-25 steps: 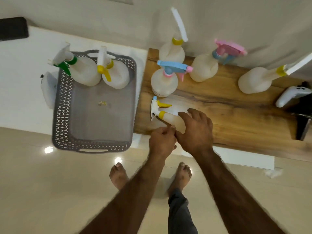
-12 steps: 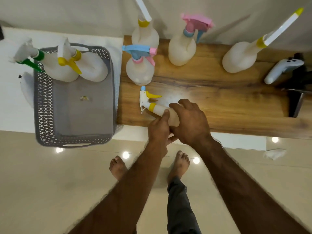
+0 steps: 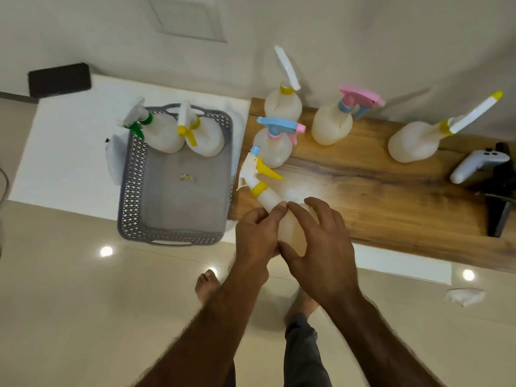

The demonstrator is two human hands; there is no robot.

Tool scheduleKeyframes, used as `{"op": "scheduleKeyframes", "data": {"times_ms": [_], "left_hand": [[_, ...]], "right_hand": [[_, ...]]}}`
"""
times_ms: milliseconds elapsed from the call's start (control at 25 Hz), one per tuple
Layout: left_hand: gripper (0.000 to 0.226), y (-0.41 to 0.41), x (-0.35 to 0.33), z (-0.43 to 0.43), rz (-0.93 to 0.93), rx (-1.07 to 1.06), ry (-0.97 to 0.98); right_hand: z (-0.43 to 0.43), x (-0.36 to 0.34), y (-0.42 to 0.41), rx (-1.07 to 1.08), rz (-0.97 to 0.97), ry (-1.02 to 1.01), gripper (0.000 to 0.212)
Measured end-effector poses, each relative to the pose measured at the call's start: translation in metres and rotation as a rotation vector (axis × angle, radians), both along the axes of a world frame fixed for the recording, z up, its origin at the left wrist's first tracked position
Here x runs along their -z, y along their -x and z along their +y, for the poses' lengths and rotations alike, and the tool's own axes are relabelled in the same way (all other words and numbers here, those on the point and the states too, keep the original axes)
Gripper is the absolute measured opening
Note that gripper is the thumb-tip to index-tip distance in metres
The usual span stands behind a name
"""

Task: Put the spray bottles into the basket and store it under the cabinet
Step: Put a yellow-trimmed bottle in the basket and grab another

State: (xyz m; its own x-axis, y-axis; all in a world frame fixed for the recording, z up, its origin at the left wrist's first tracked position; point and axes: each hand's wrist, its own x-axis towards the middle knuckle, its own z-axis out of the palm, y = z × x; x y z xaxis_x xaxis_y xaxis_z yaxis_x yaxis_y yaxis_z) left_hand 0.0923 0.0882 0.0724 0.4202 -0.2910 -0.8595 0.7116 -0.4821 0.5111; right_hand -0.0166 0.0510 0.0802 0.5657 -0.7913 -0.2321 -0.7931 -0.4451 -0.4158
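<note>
My left hand (image 3: pixel 255 236) and my right hand (image 3: pixel 321 247) both grip a white spray bottle with a yellow trigger (image 3: pixel 268 195), tilted and lifted over the near edge of the wooden cabinet top (image 3: pixel 391 196). The grey lattice basket (image 3: pixel 131 191) stands to the left on a white surface and holds a green-trigger bottle (image 3: pixel 159 132) and a yellow-trigger bottle (image 3: pixel 203 138) at its far end. Several more bottles stand on the wood: a blue-and-pink one (image 3: pixel 275 146), a yellow-collared one (image 3: pixel 283 101), a pink-topped one (image 3: pixel 332 124) and a long-nozzled one (image 3: pixel 416 143).
A white game controller (image 3: pixel 474 166) and a black stand (image 3: pixel 499 208) sit at the wood's right end. A black box (image 3: pixel 60 79) lies at the back left. A crumpled tissue (image 3: pixel 463 296) lies on the tiled floor. My bare feet are below my hands.
The yellow-trigger bottle has come up off the wooden top and toward me, with both hands now wrapped around its body. The view has shifted.
</note>
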Motion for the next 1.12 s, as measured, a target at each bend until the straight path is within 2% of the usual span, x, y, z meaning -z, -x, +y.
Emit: {"op": "scheduleKeyframes", "data": {"times_ms": [160, 280, 360, 480, 600, 720, 840, 1000, 1120], "left_hand": [[0.008, -0.034, -0.027, 0.022, -0.157, 0.042, 0.069], [0.017, -0.070, -0.040, 0.044, -0.294, 0.163, 0.135], [0.021, -0.096, -0.043, 0.059, -0.340, 0.278, 0.191], [0.029, -0.139, -0.038, 0.088, -0.341, 0.379, 0.297], [0.032, -0.175, -0.028, 0.108, -0.339, 0.432, 0.360], [0.035, -0.206, -0.012, 0.123, -0.341, 0.458, 0.392], [0.039, -0.239, 0.010, 0.136, -0.394, 0.457, 0.375], [0.041, -0.269, 0.046, 0.137, -0.671, 0.563, 0.298], [0.049, -0.283, 0.077, 0.136, -0.822, 0.579, 0.253]], "right_hand": [[0.019, -0.033, -0.031, 0.036, -0.143, -0.018, 0.061], [0.022, -0.047, -0.054, 0.088, -0.276, -0.243, 0.055], [0.012, -0.051, -0.068, 0.062, -0.353, -0.491, 0.052], [-0.006, -0.052, -0.100, -0.121, -0.336, -0.871, 0.056], [-0.007, -0.039, -0.138, -0.348, -0.252, -0.986, 0.073], [0.013, -0.011, -0.171, -0.324, -0.277, -0.921, 0.088], [0.036, 0.026, -0.206, -0.362, -0.252, -0.579, 0.090], [0.059, 0.076, -0.248, -0.347, -0.231, -0.290, 0.078], [0.067, 0.114, -0.272, -0.334, -0.186, -0.164, 0.079]]}}
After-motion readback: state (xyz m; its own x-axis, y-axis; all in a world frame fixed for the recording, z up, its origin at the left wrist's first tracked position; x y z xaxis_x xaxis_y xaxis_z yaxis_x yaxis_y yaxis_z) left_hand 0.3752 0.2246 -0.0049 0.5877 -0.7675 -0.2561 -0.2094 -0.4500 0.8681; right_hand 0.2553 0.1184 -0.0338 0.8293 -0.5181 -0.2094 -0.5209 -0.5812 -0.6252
